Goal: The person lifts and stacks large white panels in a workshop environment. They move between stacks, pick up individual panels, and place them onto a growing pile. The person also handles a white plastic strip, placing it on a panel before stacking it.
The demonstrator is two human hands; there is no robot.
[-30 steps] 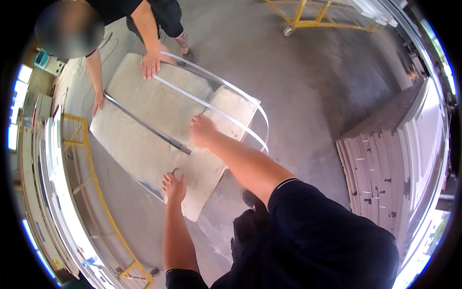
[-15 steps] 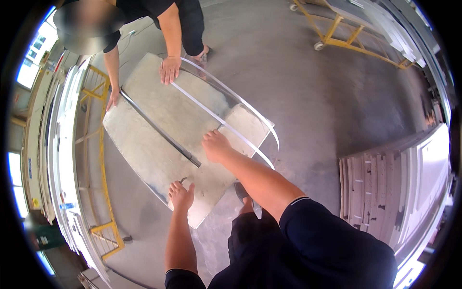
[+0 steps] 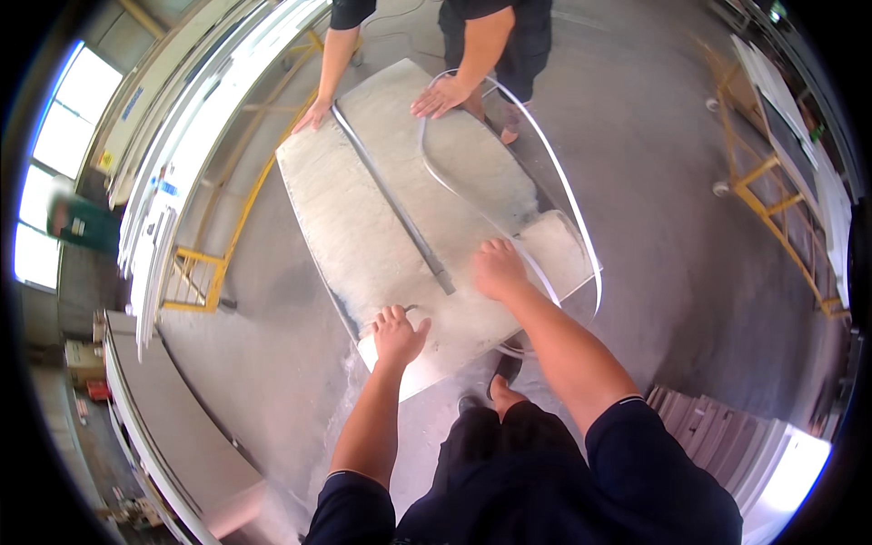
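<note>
A worn, pale board-topped table lies in front of me. My left hand rests on its near left part, fingers spread and thumb apart, beside a small dark curved piece. My right hand is closed in a fist on the board; what its fingers hold, if anything, is hidden. Between my hands and the far edge runs a long dark grey metal strip. A thin white flexible strip loops over the right side and passes close to my right fist.
Across the table a co-worker's hand presses on the white strip, another hand lies at the far left edge. Yellow wheeled racks stand left and right. Stacked panels are at lower right.
My view has turned, so the table appears farther right. The white strip's inner run, nearly straight before, now bows in a curve from the co-worker's hand. My hands keep their places on the board.
</note>
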